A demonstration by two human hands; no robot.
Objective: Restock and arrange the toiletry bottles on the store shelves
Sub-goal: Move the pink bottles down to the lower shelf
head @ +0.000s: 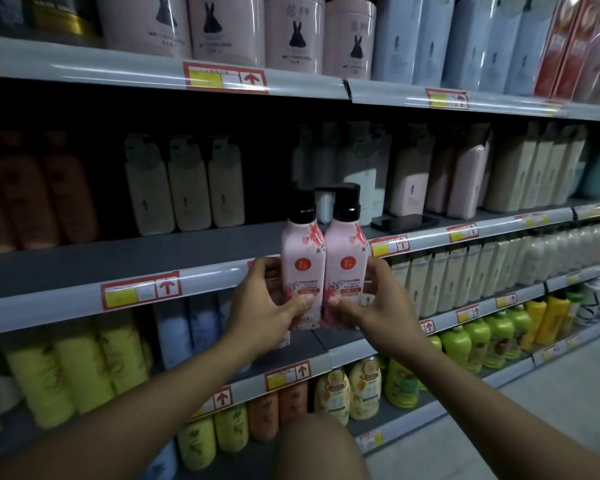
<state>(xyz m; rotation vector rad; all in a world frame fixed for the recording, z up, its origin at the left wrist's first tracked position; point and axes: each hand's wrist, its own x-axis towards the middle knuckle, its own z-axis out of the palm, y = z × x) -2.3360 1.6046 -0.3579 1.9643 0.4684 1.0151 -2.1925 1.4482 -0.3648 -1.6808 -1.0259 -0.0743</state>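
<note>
Two pink floral bottles with black caps stand upright side by side in front of the middle shelf's edge (84, 289). My left hand (264, 306) grips the left pink bottle (302, 258) low on its side, thumb across the label. My right hand (378, 303) grips the right pink bottle (347, 254) the same way. The bottles touch each other. Behind them the middle shelf has a bare grey stretch (187, 251) between the cream bottles and the pale bottles.
A dark phone (404, 221) lies on the middle shelf right of the bottles. Cream pump bottles (187, 188) stand at the back left, brown ones (32, 188) farther left. Yellow, green and orange bottles (465, 341) fill the lower shelves. Pink canisters (291, 32) sit on top.
</note>
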